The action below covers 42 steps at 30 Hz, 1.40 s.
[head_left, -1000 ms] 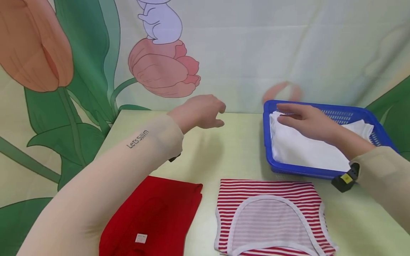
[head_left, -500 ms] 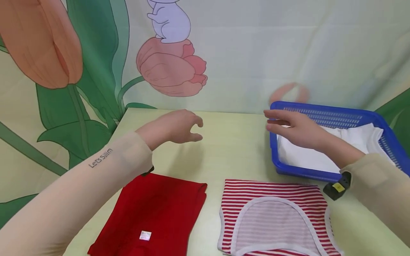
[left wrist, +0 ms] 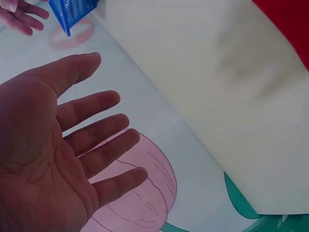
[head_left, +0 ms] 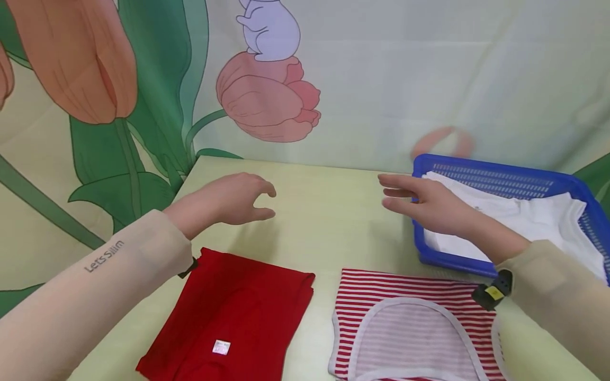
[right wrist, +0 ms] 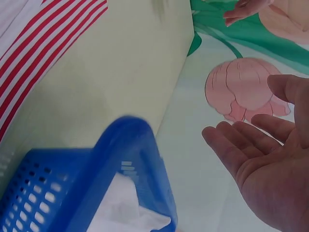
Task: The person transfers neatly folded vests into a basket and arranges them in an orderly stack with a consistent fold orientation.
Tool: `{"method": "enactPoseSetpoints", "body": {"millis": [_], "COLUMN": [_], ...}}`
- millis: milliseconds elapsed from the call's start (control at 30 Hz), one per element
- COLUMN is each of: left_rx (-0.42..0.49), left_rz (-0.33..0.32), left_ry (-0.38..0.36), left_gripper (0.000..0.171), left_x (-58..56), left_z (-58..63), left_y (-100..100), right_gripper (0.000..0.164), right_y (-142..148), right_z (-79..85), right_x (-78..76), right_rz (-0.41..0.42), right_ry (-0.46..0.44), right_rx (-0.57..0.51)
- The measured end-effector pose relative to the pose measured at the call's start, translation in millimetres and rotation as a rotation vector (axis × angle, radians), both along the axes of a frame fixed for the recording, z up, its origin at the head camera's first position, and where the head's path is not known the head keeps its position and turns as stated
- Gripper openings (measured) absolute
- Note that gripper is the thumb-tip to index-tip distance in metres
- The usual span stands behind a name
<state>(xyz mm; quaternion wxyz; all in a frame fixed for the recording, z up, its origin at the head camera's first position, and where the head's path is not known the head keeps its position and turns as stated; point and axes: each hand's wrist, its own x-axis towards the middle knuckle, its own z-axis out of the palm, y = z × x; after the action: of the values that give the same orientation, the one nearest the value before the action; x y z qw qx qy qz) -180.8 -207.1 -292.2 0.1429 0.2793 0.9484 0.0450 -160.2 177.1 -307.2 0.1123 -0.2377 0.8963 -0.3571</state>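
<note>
Blue basket (head_left: 495,177), long axis crosswise

Bskt (head_left: 493,179) behind rt. shirt (head_left: 414,338)

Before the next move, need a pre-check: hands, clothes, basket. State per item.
1. Left hand free: ok, holds nothing.
2. Right hand free: ok, holds nothing; the right wrist view shows it apart from the basket.
3. Red shirt and striped shirt apart: ok, gap of bare table between.
4. Striped shirt fully in view: not ok, bottom cut off.
5. Number of pieces in the white cloth inside the basket: cannot tell.
</note>
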Motion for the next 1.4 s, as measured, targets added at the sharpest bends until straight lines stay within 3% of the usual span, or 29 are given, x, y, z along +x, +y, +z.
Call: {"method": "enactPoseSetpoints", "body": {"millis": [400, 767, 967, 1133, 1400], "left_rx": [0.043, 0.052, 0.052, 0.064, 0.090], "left_rz": [0.067, 0.114, 0.138, 0.162, 0.187], "left_ry": [-0.023, -0.030, -0.055, -0.065, -0.079], "left_gripper": [0.044, 0.050, 0.056, 0.057, 0.067], "left_x": [28.0, 57.3, 79.1, 95.6, 111.1], "left_z": [-13.4, -41.7, -59.8, -72.6, -93.1], "left_y": [-38.5, -62.3, -67.1, -70.0, -76.4], "right_gripper": [0.059, 0.062, 0.065, 0.066, 0.064], "right_y": [-37.3, -68.2, -84.5, -92.1, -102.7], "right_z": [-9.9, -31.5, -42.9, -58.3, -78.4], "right_x": [11.0, 20.2, 31.4, 39.4, 48.8], "right_rz": [0.090, 0.193, 0.254, 0.309, 0.371], "right_ry": [-0.041, -0.057, -0.077, -0.043, -0.024], "right_rx": [-0.047, -0.034, 0.025, 0.090, 0.104]}}
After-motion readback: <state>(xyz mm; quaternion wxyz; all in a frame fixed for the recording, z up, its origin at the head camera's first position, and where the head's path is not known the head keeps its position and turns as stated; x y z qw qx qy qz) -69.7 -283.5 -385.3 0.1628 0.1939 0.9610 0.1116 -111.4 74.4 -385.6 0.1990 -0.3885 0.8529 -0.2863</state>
